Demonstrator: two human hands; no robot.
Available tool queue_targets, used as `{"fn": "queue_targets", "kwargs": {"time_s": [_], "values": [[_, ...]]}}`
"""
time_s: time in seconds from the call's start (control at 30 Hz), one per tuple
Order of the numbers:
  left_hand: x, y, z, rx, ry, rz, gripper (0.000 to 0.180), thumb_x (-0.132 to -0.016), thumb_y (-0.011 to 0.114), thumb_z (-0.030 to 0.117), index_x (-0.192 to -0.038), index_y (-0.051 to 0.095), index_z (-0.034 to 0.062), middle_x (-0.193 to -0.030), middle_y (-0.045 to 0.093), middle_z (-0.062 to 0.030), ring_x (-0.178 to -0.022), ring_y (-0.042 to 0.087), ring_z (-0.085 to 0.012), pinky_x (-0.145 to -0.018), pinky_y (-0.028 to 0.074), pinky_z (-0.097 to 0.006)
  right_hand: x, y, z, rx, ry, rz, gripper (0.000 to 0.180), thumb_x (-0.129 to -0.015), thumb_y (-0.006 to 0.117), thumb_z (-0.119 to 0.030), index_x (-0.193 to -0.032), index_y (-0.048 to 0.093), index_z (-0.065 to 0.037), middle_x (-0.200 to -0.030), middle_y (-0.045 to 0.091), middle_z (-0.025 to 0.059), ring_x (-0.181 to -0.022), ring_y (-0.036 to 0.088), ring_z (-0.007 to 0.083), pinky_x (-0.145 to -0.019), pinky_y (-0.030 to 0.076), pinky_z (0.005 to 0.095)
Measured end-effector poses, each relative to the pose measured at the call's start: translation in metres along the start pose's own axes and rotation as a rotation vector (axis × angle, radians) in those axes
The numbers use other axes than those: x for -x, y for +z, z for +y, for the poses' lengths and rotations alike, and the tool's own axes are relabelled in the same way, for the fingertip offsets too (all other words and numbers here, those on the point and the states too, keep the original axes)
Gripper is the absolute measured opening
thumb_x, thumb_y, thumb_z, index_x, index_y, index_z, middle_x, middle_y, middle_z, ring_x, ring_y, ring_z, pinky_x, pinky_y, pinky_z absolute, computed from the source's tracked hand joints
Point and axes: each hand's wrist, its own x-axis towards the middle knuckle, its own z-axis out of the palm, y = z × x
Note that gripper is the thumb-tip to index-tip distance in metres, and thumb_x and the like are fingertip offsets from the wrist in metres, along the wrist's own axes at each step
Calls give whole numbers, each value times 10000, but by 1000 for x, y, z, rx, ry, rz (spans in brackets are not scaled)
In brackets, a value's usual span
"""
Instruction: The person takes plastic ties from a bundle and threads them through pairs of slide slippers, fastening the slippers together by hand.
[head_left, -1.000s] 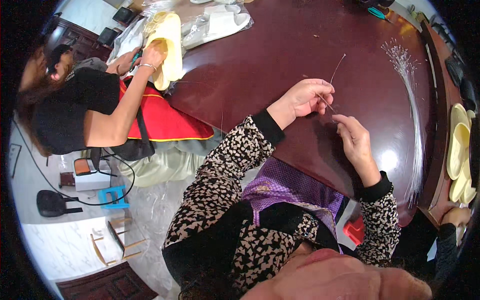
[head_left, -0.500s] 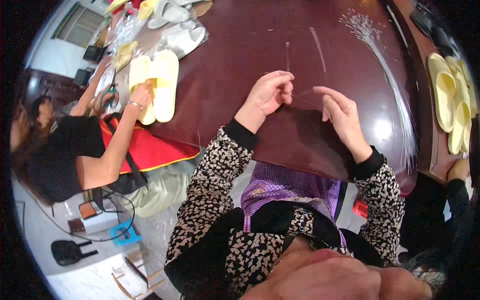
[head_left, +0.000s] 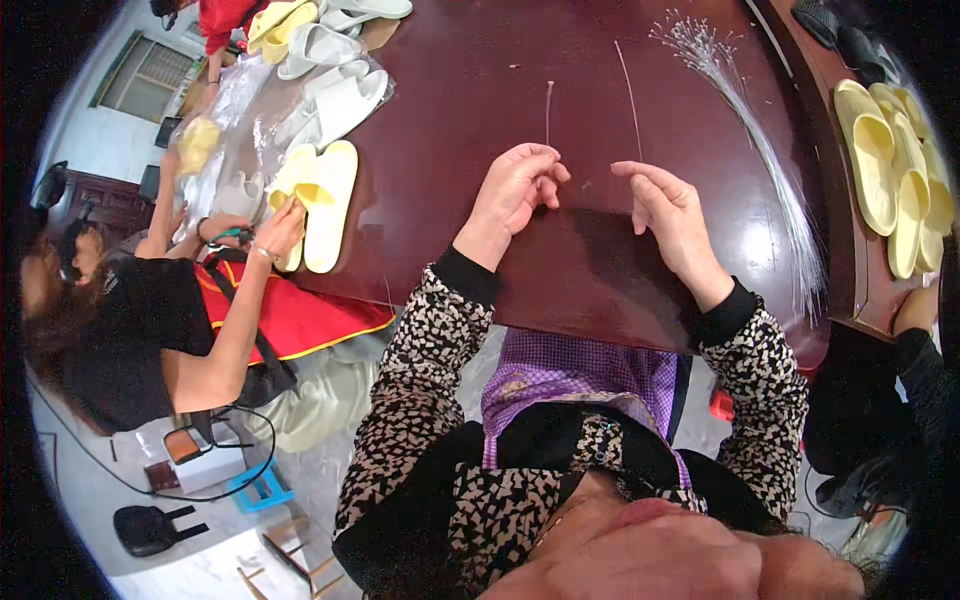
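My left hand [head_left: 515,190] rests on the dark red table [head_left: 450,110], its fingertips pinched on the near end of a thin pale strand [head_left: 548,110] that lies straight away from me. My right hand [head_left: 670,205] is a little to the right, its fingertips closed on the near end of a second, longer thin strand [head_left: 628,100]. The two hands are apart, about a hand's width between them. Both sleeves are black with a pale speckled pattern.
A fanned bundle of clear thin strands [head_left: 765,160] lies right of my right hand. Yellow slippers [head_left: 890,170] are stacked on a ledge at the far right. At the left a seated person's hand [head_left: 280,225] works on pale yellow slippers [head_left: 325,200]; white slippers [head_left: 335,100] lie on plastic sheet.
My hands were close together on one strand; they have drawn apart and each now holds its own strand flat on the table. The view has tipped toward the table.
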Motion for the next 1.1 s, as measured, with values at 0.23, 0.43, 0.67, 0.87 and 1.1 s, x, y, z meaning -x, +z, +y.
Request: {"fn": "queue_targets", "kwargs": {"time_s": [0.23, 0.43, 0.67, 0.87, 1.1], "values": [[-2, 11, -4, -80, 160, 82, 115, -904, 517, 123, -897, 548, 12, -751, 603, -102, -495, 533, -115, -452, 476, -265, -4, -7, 1, -223, 19, 32, 272, -944, 462, -157, -1097, 600, 20, -565, 387, -69, -491, 335, 29, -483, 366, 195], [-4, 20, -1, -104, 97, 92, 139, -915, 513, 134, -870, 552, 8, -727, 589, -81, -472, 514, -109, -436, 465, -256, -8, -18, 2, -310, 56, 51, 263, -944, 462, -149, -1093, 594, 21, -567, 365, -76, -482, 318, 30, -472, 364, 199], [1, 24, 5, -222, 39, 71, 223, -923, 536, 218, -794, 556, 37, -654, 552, -45, -471, 493, -104, -428, 448, -247, -11, -17, -2, -369, 57, 29, 260, -945, 460, -148, -1098, 584, 22, -572, 354, -81, -475, 302, 27, -468, 361, 202], [2, 21, -1, -288, 85, 23, 359, -902, 574, 341, -681, 527, 62, -487, 449, 4, -406, 443, -79, -388, 394, -232, -11, -19, 1, -383, 75, 38, 260, -952, 448, -152, -1091, 584, 20, -570, 347, -83, -474, 298, 25, -469, 360, 202], [5, 23, 1, -207, 122, 16, 297, -923, 549, 277, -753, 561, 34, -463, 399, 27, -397, 417, -76, -404, 401, -236, -11, -20, 2, -396, 86, 37, 261, -956, 443, -159, -1087, 584, 17, -574, 351, -81, -474, 299, 28, -476, 364, 206]]}}
